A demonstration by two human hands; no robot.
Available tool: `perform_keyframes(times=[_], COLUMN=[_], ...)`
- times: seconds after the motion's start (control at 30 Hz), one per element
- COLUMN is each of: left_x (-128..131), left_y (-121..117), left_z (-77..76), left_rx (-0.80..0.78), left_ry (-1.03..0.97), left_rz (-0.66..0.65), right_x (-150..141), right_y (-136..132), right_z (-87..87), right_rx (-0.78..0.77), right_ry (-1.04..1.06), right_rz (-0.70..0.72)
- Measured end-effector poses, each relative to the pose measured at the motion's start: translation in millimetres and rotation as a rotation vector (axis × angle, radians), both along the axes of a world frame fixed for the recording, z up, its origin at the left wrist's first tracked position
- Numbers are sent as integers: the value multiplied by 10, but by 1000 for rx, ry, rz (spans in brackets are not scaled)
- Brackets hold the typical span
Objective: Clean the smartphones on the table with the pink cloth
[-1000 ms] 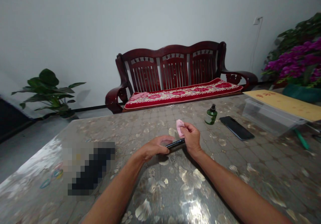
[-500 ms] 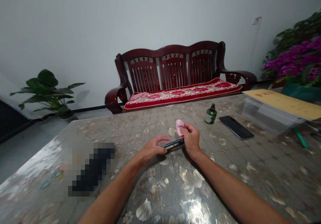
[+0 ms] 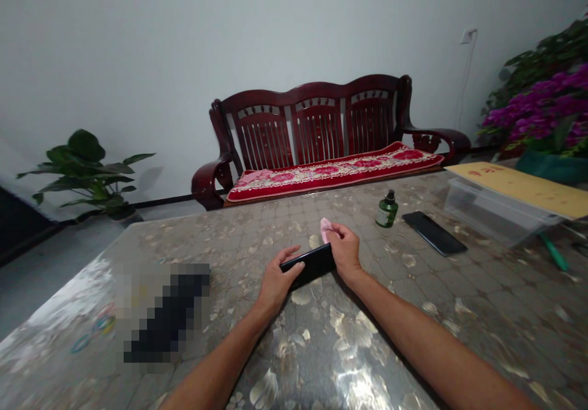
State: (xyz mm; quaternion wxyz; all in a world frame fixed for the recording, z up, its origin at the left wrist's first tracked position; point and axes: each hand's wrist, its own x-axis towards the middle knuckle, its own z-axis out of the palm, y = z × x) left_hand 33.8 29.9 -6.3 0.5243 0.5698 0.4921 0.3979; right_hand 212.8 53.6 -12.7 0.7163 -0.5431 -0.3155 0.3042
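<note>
A black smartphone is held on its long edge just above the patterned table, its dark broad face tilted toward me. My left hand grips its left end, thumb across the near face and fingers behind. Close by its right end is my right hand, closed on a small pink cloth that pokes up past the fingertips. Whether the right hand also grips the phone is hard to see. Beyond the hands, to the right, stand a green spray bottle and a second black phone lying flat.
At the right, a clear plastic box carries a yellow envelope, with a green-handled tool beside it. Coloured bands and a blurred-out dark object lie at the left. A wooden bench stands behind the table.
The phone has turned from edge-on so that its broad dark face now shows. My left hand has rotated with it, its thumb moving onto the face; the right hand with the cloth shifted slightly left.
</note>
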Motion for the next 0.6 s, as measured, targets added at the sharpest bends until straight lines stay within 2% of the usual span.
perform_keyframes(times=[0.2,0.3,0.6], left_x=[23,19,8], left_y=[152,181,83], left_z=[-159,-178,-31], left_rx=[-57,-15,308], left_ry=[-150,-150,350], left_rz=[102,110,-144], right_x=[10,20,77], right_y=[160,201,273], right_z=[-63,-110,-189], right_rx=[-23,-28,-15], right_ry=[29,31,37], right_rz=[20,7,-31])
